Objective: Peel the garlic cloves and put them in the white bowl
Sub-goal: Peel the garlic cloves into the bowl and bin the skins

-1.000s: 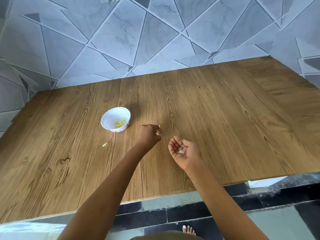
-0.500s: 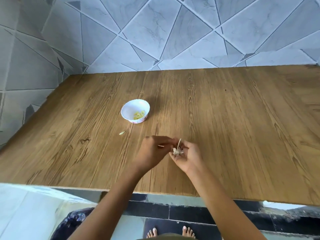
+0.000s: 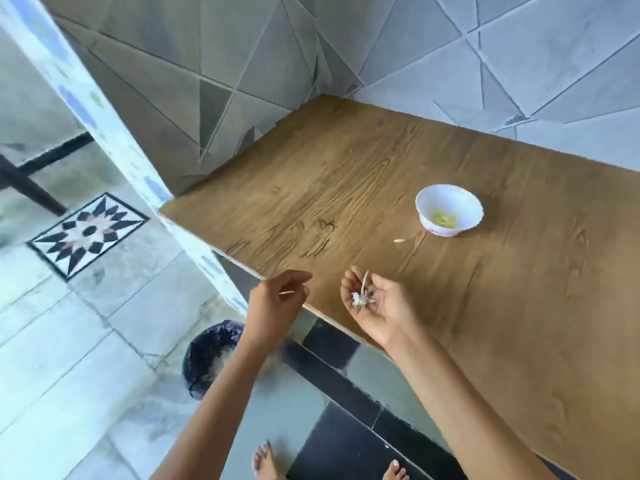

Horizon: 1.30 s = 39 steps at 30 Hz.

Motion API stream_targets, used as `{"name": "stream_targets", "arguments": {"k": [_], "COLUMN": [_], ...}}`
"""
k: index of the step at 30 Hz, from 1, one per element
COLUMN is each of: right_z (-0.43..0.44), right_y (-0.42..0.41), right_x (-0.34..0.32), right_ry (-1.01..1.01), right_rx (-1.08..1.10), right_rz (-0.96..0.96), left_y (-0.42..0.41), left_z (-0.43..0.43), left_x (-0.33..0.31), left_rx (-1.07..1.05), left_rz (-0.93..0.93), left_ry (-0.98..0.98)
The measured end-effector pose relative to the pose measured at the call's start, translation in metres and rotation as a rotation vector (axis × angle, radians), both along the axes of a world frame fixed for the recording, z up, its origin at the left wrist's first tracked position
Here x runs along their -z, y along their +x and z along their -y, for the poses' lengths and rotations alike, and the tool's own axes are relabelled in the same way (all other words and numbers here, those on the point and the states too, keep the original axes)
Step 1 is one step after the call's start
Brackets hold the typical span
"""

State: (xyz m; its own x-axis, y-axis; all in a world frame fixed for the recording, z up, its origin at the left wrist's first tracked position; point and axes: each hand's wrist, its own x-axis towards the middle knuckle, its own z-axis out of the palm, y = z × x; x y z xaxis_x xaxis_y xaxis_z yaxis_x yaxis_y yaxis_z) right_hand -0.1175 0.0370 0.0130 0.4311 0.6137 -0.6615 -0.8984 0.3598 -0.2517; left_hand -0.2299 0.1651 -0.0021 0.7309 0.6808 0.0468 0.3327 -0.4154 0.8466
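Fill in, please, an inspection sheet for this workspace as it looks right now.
Surface: wooden table, visible grain, set in a tiled corner.
Job's things: white bowl holds yellowish peeled cloves; garlic stalk and skins lie in the palm of the right hand.
Clutter: one small pale piece on the table near the bowl.
Hands: left hand pinches a thin sliver at the table's edge; right hand palm up, fingers relaxed.
Cables: nothing seen.
Surroundings: grey tiled wall, black bin bag on the floor, bare feet.
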Motion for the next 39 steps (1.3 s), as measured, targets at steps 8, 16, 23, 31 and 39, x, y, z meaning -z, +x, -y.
{"name": "stream_targets", "arguments": {"k": [8,16,23,31,39], "right_z": [-0.162,-0.315,-0.421,-0.463,-0.459], "right_y": [-0.094,-0.149,-0.158,-0.167,-0.171], "right_x": [0.030,0.151,0.371,0.575,0.630], "right_ry": [-0.024,-0.210,-0.539,-0.675,-0.572], "right_rx": [-0.225,-0.366,-0.576,-0.922,-0.901], "right_rz": [-0.061,-0.088,0.013,0.123,-0.075], "left_y": [-0.116,-0.185,-0.181,-0.177,-0.154], "left_z": [-0.146,-0.276,-0.327,-0.353,-0.316], "left_x": [0.034,0.148,0.358,0.566,0.628], "left_rx": [-0.275,-0.472,-0.625,-0.681,-0.371], "left_rz": [-0.068,-0.242,-0.308,-0.262,0.039], "left_ry": [-0.098,-0.251,-0.496,-0.610,-0.530]}}
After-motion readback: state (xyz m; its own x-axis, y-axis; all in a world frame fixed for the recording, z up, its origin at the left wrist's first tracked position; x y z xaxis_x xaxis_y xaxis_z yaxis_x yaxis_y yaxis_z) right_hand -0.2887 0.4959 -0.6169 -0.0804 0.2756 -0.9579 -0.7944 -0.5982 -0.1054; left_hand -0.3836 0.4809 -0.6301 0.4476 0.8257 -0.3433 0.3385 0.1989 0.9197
